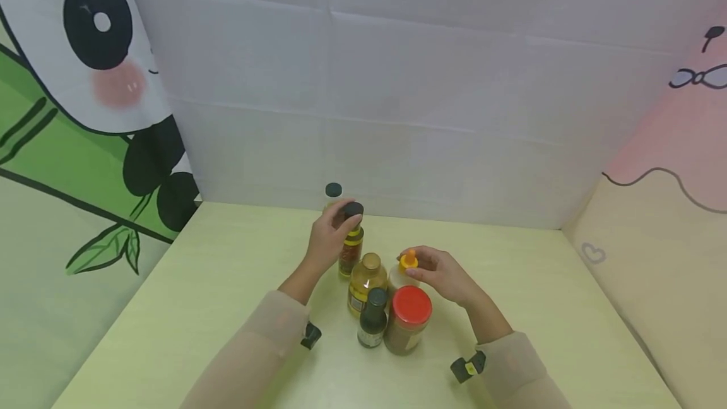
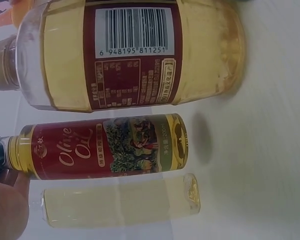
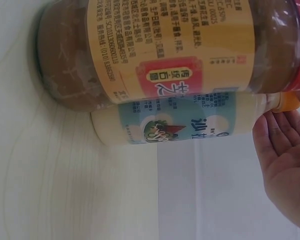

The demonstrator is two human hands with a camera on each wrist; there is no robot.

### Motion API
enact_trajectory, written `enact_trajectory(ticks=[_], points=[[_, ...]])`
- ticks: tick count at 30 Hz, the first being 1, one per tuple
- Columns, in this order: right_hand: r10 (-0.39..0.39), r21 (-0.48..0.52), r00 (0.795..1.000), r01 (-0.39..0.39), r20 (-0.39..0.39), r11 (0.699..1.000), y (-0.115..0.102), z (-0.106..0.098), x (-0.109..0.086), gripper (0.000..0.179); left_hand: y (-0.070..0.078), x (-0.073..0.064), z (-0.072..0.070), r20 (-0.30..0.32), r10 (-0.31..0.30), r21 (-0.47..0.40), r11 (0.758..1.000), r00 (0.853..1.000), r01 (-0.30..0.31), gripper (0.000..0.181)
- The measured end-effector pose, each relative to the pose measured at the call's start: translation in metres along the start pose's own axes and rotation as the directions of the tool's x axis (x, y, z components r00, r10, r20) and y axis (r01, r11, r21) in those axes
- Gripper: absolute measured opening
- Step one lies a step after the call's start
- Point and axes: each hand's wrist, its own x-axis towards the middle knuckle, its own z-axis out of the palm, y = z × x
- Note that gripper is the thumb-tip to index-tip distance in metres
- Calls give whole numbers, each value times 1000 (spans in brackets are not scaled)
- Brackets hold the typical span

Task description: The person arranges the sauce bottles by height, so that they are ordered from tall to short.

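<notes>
My left hand [image 1: 325, 243] grips the olive oil bottle [image 1: 350, 251] at its dark cap. In the left wrist view this bottle [image 2: 90, 150] has a red label, and a shadow lies just off its base. My right hand [image 1: 445, 275] has thumb and fingers around the orange cap [image 1: 409, 260] of a salad dressing bottle. Its blue label [image 3: 180, 120] shows in the right wrist view, partly covered by a red-lidded jar of brown sesame paste [image 3: 190, 45]. A larger bottle of yellow oil [image 1: 366, 279] stands between the hands.
A small dark green bottle [image 1: 372, 324] stands in front, beside the jar's red lid [image 1: 411, 305]. Behind the left hand is a slim bottle of pale oil [image 2: 120, 202] with a dark cap. A white cloth wall [image 1: 397, 112] closes the table's [image 1: 511, 283] far edge; printed panels flank it.
</notes>
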Motion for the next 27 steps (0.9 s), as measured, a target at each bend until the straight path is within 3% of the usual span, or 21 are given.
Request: enact_trajectory(ticks=[15,27], points=[[8,4,1000,-8,-6,1000,4,-1,-1,35,-11,10,15,-22,-67,20,998,997,68,42],[-12,3,1000,12,-3,1000,5,-3,0,34,-15,21,25,-41,-25,41,999,999,27,41]])
